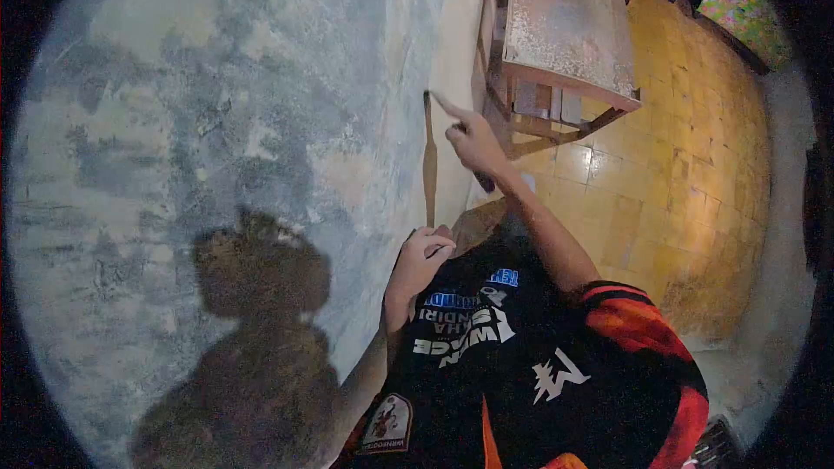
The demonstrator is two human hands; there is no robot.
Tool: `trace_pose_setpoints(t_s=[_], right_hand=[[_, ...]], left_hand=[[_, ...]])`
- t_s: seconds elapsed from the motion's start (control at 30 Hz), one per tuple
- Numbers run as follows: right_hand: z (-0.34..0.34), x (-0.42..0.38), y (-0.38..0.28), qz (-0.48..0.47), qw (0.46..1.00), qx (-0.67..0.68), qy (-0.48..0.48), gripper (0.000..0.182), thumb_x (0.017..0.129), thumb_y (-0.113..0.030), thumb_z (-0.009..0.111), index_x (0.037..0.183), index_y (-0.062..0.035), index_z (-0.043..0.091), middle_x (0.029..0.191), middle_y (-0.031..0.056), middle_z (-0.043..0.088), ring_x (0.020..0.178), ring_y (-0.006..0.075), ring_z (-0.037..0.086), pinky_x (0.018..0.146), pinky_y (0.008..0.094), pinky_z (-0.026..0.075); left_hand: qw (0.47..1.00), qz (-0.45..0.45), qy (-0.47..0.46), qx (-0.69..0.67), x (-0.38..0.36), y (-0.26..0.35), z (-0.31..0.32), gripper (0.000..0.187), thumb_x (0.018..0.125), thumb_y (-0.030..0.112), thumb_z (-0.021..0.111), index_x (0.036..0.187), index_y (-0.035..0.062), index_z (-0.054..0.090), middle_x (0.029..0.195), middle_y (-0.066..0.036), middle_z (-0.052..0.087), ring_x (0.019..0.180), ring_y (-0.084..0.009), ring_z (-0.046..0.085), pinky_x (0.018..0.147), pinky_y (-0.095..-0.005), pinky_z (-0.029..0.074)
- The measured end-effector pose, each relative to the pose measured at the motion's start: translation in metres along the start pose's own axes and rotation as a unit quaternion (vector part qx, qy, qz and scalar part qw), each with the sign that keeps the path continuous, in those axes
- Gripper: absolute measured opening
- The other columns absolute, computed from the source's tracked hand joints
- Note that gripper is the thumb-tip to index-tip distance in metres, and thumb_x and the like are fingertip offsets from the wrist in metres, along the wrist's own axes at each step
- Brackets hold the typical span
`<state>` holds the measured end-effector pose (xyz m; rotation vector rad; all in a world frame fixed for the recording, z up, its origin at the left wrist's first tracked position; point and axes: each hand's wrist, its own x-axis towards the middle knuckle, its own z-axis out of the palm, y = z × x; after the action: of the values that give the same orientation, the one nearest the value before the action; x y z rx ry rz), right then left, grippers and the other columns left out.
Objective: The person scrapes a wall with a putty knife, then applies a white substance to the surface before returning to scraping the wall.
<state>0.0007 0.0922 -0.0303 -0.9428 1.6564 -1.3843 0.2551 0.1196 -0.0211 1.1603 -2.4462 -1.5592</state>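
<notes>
My right hand (479,144) reaches up along the wall (321,78) with its index finger (450,107) stretched out and the other fingers folded toward the palm. The fingertip is at the wall's surface or very close to it; from this angle I cannot tell whether it touches. It meets the dark upper end of a narrow brown streak (430,169), which runs down the pale part of the wall toward my left hand. Whether that streak is a shadow or a strip of something, I cannot say. Nor can I tell if my folded fingers grip anything.

My left hand (419,262) is lower, beside the wall and in front of my black shirt (556,330). Its fingers are bent, with the thumb near them; I cannot make out whether they pinch something or are just curled.

The wall takes up my whole left side, patchy blue-grey giving way to cream near my hands, and a broad shadow (265,274) falls across it. Beyond my right hand stands a worn wooden counter (569,22) on the yellow tiled floor (686,165), well apart from my left hand.

I judge the step in hand to be pointing at or feeling one spot on the wall. Any move from here calls for a light, steady fingertip, and the left hand clear of its path.
</notes>
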Motion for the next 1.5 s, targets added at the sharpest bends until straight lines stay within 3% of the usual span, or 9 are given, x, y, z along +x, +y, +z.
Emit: trace_pose_setpoints(t_s=[0.13, 0.93, 1.03, 1.07, 1.2, 1.3, 1.33, 1.43, 1.5], right_hand=[[-0.004, 0.006, 0.009, -0.018, 1.000, -0.021, -0.013, 0.073, 0.083, -0.003, 0.046, 0.151, -0.0260, 0.043, 0.059, -0.0005, 0.041, 0.051, 0.0092, 0.040, 0.051, 0.0288, 0.042], [0.005, 0.007, 0.029, -0.133, 0.984, -0.106, 0.051, 0.063, 0.083, -0.010, 0.050, 0.145, -0.0224, 0.052, 0.073, 0.0241, 0.061, 0.059, 0.0251, 0.060, 0.065, 0.0402, 0.051], [0.004, 0.010, 0.009, -0.054, 0.995, -0.057, 0.054, 0.064, 0.084, -0.010, 0.050, 0.146, -0.0226, 0.049, 0.074, 0.0252, 0.061, 0.060, 0.0268, 0.060, 0.065, 0.0410, 0.051], [-0.009, 0.022, -0.003, -0.022, 0.997, -0.062, 0.046, 0.063, 0.088, -0.006, 0.051, 0.148, -0.0242, 0.049, 0.065, 0.0073, 0.053, 0.061, 0.0152, 0.053, 0.065, 0.0350, 0.050], [0.012, 0.005, 0.032, -0.135, 0.987, -0.070, 0.055, 0.062, 0.088, -0.007, 0.051, 0.147, -0.0233, 0.049, 0.067, 0.0061, 0.057, 0.055, 0.0116, 0.051, 0.056, 0.0319, 0.048], [-0.013, 0.015, -0.010, 0.049, 0.998, -0.033, -0.008, 0.064, 0.087, -0.005, 0.052, 0.147, -0.0241, 0.050, 0.070, 0.0075, 0.056, 0.063, 0.0112, 0.053, 0.066, 0.0315, 0.049], [-0.018, 0.019, -0.006, 0.019, 1.000, -0.001, -0.007, 0.069, 0.080, -0.002, 0.047, 0.146, -0.0208, 0.050, 0.066, 0.0160, 0.058, 0.056, 0.0174, 0.052, 0.062, 0.0358, 0.048], [0.001, 0.003, 0.005, -0.127, 0.990, -0.042, 0.033, 0.067, 0.085, -0.003, 0.049, 0.148, -0.0249, 0.049, 0.060, 0.0024, 0.046, 0.053, 0.0098, 0.044, 0.056, 0.0297, 0.045], [-0.007, 0.011, -0.004, -0.015, 1.000, -0.021, -0.013, 0.069, 0.083, -0.002, 0.048, 0.148, -0.0258, 0.049, 0.068, 0.0081, 0.053, 0.060, 0.0132, 0.049, 0.064, 0.0322, 0.047]], left_hand=[[1.000, -0.013, 0.003, -0.028, -0.002, -0.003, 0.002, 0.016, 0.088, 0.014, 0.069, 0.098, 0.0019, 0.073, 0.106, -0.018, 0.062, 0.098, -0.0324, 0.064, 0.085, -0.0368, 0.051], [0.999, -0.031, -0.004, -0.023, -0.001, 0.005, 0.000, 0.017, 0.088, 0.014, 0.069, 0.099, 0.0016, 0.074, 0.104, -0.016, 0.063, 0.099, -0.0301, 0.063, 0.087, -0.0347, 0.050], [0.999, -0.035, -0.009, -0.007, 0.002, 0.002, 0.001, 0.017, 0.088, 0.015, 0.069, 0.099, 0.0022, 0.074, 0.105, -0.017, 0.063, 0.101, -0.0303, 0.063, 0.087, -0.0352, 0.050], [0.999, -0.043, -0.009, -0.019, -0.001, 0.002, 0.003, 0.018, 0.088, 0.015, 0.069, 0.099, 0.0023, 0.074, 0.105, -0.017, 0.063, 0.101, -0.0304, 0.063, 0.087, -0.0352, 0.050], [0.999, -0.037, -0.007, -0.002, 0.001, 0.001, 0.001, 0.018, 0.088, 0.015, 0.069, 0.100, 0.0019, 0.074, 0.107, -0.017, 0.063, 0.102, -0.0307, 0.062, 0.087, -0.0350, 0.051], [0.998, -0.054, -0.029, 0.017, 0.006, 0.012, -0.006, 0.021, 0.089, 0.017, 0.069, 0.103, 0.0014, 0.074, 0.113, -0.017, 0.062, 0.105, -0.0299, 0.063, 0.090, -0.0355, 0.051], [0.996, -0.069, -0.045, 0.017, 0.003, 0.015, -0.007, 0.023, 0.090, 0.018, 0.069, 0.104, 0.0012, 0.074, 0.116, -0.017, 0.062, 0.106, -0.0294, 0.064, 0.091, -0.0357, 0.051], [0.996, -0.069, -0.027, -0.056, 0.001, 0.011, -0.001, 0.020, 0.089, 0.016, 0.069, 0.102, 0.0012, 0.074, 0.113, -0.017, 0.062, 0.103, -0.0287, 0.064, 0.089, -0.0359, 0.051], [0.996, -0.070, -0.027, -0.042, 0.003, 0.010, -0.005, 0.020, 0.089, 0.014, 0.068, 0.102, 0.0012, 0.074, 0.113, -0.016, 0.063, 0.102, -0.0286, 0.064, 0.089, -0.0358, 0.051]])
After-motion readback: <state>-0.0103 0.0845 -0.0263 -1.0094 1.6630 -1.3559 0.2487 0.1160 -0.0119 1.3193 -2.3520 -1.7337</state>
